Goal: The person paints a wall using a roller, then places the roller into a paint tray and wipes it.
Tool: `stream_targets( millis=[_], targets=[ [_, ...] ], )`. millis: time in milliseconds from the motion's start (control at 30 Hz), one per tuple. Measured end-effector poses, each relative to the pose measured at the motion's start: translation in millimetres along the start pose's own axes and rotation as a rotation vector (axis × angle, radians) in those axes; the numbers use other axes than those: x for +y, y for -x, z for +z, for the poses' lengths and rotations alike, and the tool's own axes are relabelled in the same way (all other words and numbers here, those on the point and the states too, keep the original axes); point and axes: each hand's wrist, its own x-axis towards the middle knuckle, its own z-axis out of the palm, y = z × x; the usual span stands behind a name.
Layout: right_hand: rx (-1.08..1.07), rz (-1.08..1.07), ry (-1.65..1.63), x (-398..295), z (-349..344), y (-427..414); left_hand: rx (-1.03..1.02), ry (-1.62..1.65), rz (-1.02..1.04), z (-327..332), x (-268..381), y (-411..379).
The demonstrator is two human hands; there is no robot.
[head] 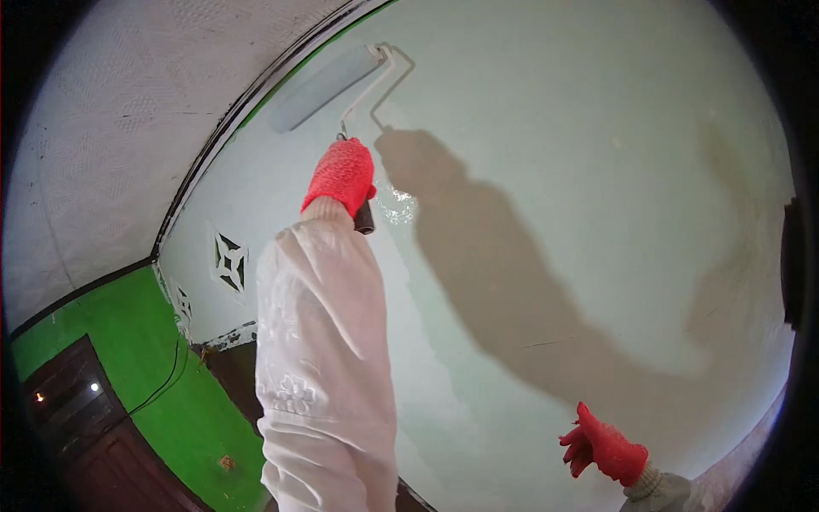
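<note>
My left hand (pixel 342 176), in a red knit glove, is raised and closed around the dark handle (pixel 364 219) of a paint roller. A thin metal frame runs from the glove to the pale blue-grey roller sleeve (pixel 329 88), which lies at or close against the pale green wall (pixel 544 128) near its upper edge. Whiter, wet-looking paint shows around the roller and arm, with a glossy patch beside the glove. Down at the lower right, my right hand (pixel 604 448), also red-gloved, holds nothing; its fingers are apart before the wall.
A white textured ceiling (pixel 121 109) meets the wall along a dark trim. Patterned vent openings (pixel 230 262) pierce the wall at left. Beyond stand a bright green wall (pixel 147 320) with a hanging cable (pixel 167 381) and a dark brown door (pixel 109 435). A dark object borders the right edge.
</note>
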Motion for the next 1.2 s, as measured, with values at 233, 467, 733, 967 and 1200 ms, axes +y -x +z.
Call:
stream_targets(
  millis=[233, 467, 733, 967, 1200],
  targets=[
    [-0.106, -0.231, 0.002, 33.6, -37.7, 17.5, 0.017, 0.185, -0.12, 31.4, -16.1, 38.2],
    [0.055, -0.143, -0.022, 41.0, -52.3, 11.5, -0.024, -0.368, 0.321, -26.6, 17.9, -85.0],
    [0.174, -0.143, -0.069, 53.6, -54.7, 8.7, 0.091, -0.148, 0.11, 29.5, -3.6, -25.9],
    [0.096, -0.203, -0.104, 54.3, -42.9, 3.1, 0.051, -0.126, 0.087, -15.8, 32.2, -88.2],
    [0.146, -0.071, -0.171, 57.3, -51.4, 8.7, 0.133, -0.062, -0.077, 25.5, 0.2, -28.1]
  ],
)
